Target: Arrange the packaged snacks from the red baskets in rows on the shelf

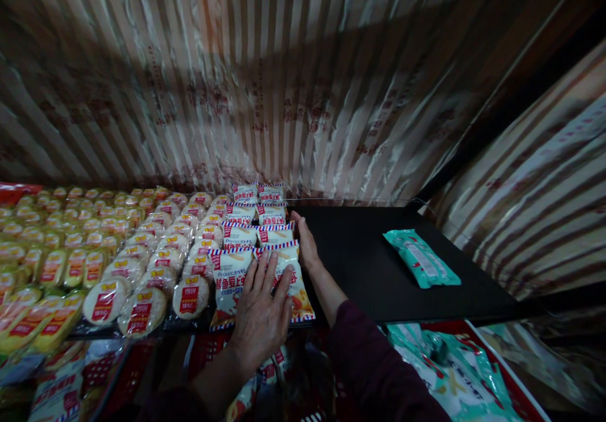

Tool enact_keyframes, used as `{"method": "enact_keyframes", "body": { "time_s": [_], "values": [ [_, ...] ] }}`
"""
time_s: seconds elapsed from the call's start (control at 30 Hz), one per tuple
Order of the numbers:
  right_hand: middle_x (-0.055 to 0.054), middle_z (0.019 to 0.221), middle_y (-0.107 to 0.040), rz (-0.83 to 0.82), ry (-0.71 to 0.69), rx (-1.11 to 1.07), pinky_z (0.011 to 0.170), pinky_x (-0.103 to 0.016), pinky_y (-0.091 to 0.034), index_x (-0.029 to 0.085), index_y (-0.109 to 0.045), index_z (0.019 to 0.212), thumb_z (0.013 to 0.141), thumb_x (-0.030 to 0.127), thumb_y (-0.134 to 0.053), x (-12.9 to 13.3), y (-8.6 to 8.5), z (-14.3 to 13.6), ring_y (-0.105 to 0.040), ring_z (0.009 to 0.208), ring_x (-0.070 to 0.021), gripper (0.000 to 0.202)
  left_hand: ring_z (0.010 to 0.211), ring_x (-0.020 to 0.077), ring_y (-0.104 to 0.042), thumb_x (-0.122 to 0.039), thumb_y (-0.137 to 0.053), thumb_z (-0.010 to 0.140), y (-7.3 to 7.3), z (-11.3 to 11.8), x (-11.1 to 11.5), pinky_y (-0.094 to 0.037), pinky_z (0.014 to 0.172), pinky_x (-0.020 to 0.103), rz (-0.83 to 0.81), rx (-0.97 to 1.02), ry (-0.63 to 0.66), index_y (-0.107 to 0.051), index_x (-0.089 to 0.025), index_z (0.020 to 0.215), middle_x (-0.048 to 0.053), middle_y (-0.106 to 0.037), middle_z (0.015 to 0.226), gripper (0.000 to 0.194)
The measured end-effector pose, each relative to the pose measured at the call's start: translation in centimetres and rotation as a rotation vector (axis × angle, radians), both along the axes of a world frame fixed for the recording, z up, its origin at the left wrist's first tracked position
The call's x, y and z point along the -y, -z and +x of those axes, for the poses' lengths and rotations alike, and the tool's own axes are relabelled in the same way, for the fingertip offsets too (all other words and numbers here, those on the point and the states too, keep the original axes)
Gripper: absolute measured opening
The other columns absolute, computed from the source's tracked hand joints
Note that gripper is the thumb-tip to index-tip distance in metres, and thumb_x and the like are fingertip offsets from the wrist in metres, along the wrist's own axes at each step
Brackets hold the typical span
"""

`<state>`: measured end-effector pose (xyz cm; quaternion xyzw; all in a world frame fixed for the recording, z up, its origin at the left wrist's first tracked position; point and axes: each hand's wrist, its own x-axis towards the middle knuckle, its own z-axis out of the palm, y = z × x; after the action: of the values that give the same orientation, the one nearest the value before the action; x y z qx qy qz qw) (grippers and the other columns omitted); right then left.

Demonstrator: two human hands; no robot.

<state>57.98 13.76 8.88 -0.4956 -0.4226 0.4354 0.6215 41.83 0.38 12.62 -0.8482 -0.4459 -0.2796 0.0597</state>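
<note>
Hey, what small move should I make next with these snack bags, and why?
Probably nudge the white bags gently inward with your right hand: it's already upright along their right side, next to bare black shelf, while your left hand lies flat over the front ones and could steady them.

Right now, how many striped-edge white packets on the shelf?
8 visible: four in left column, four in right column, front to back beside round crackers. Others may be hidden beneath.
</note>
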Motion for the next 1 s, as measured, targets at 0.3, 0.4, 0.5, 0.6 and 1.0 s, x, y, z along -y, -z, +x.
{"method": "enact_keyframes", "body": {
  "time_s": [0.3, 0.4, 0.5, 0.6, 1.0],
  "values": [
    [-0.006, 0.142, -0.047, -0.076, -0.006, 0.027, 0.115, -0.038, -0.022, 0.02, -0.055, 0.129, 0.077, 0.079, -0.035, -4.2, 0.0, 1.2, -0.039, 0.135, -0.0228, 0.081, 0.142, 0.0325, -0.019, -0.034, -0.05, 0.088, 0.4, 0.1, 0.0, -0.027, 0.111, 0.053, 0.018, -0.024, 0.005, -0.038, -0.022, 0.141, 0.013, -0.026, 0.153, 0.056],
    [-0.005, 0.134, -0.056, -0.051, -0.065, 0.037, 0.115, -0.039, -0.024, 0.022, -0.06, 0.124, 0.077, 0.079, -0.034, -4.3, -0.4, 0.8, -0.042, 0.133, -0.0238, 0.079, 0.142, 0.0329, -0.018, -0.035, -0.05, 0.088, 0.6, 0.1, -0.1, -0.028, 0.111, 0.053, 0.017, -0.03, 0.009, -0.038, -0.023, 0.141, 0.013, -0.025, 0.154, 0.056],
    [-0.005, 0.129, -0.06, -0.042, -0.094, 0.041, 0.115, -0.041, -0.025, 0.022, -0.061, 0.123, 0.077, 0.079, -0.034, -4.1, -0.7, 0.6, -0.045, 0.131, -0.0251, 0.078, 0.142, 0.0326, -0.018, -0.036, -0.05, 0.088, 0.7, 0.1, -0.2, -0.027, 0.111, 0.053, 0.009, -0.032, 0.008, -0.036, -0.023, 0.142, 0.013, -0.024, 0.154, 0.057],
    [-0.005, 0.135, -0.055, -0.014, -0.097, 0.033, 0.115, -0.041, -0.024, 0.022, -0.058, 0.126, 0.077, 0.078, -0.037, -4.2, -0.8, 0.6, -0.043, 0.133, -0.0242, 0.077, 0.143, 0.0324, -0.018, -0.037, -0.05, 0.088, 0.8, 0.1, -0.1, -0.027, 0.112, 0.053, 0.006, -0.03, 0.01, -0.035, -0.023, 0.143, 0.013, -0.024, 0.154, 0.058],
    [-0.009, 0.139, -0.052, 0.024, 0.122, -0.043, 0.114, -0.045, -0.025, 0.02, -0.057, 0.125, 0.085, 0.067, -0.038, 4.5, -0.7, 1.5, -0.042, 0.133, -0.0244, 0.065, 0.143, 0.0313, -0.015, -0.032, -0.048, 0.088, 0.3, -0.3, 1.5, -0.023, 0.113, 0.052, 0.052, -0.012, 0.066, -0.037, -0.017, 0.141, 0.014, -0.026, 0.153, 0.056]
  ]
}}
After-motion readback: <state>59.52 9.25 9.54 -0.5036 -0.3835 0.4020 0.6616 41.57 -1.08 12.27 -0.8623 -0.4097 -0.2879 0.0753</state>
